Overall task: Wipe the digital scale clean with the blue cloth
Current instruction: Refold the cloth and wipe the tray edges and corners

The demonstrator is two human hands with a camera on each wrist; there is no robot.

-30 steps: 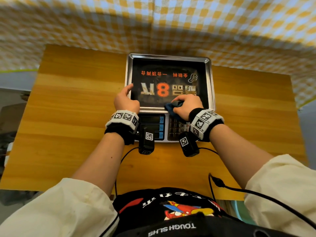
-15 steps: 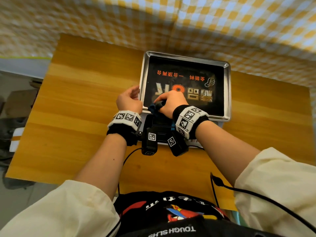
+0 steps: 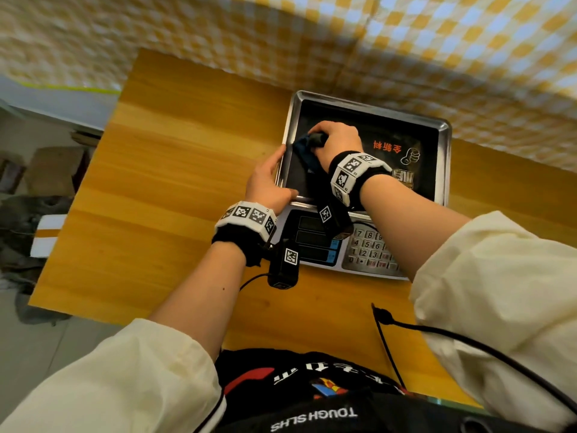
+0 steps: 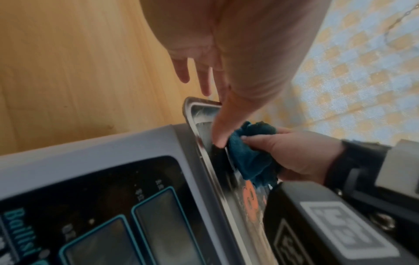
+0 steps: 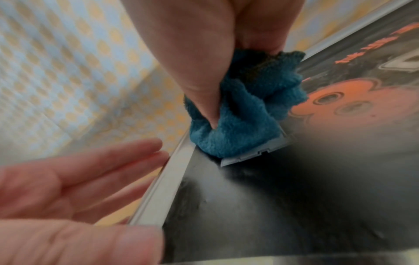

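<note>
My right hand (image 3: 335, 142), fingers clamped on the blue cloth (image 3: 304, 151), has swept from the digital scale (image 3: 443, 164) pan's near edge to its left rim; left hand (image 3: 268, 182), fingers apart, braces there. Right side still unwiped, I reckon.

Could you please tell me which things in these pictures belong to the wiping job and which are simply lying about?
In the job:
- blue cloth, bunched in the right hand
- digital scale
- left hand, flat against the scale's left rim

Lying about:
- wooden table
- checked cloth behind
- black cable
</note>
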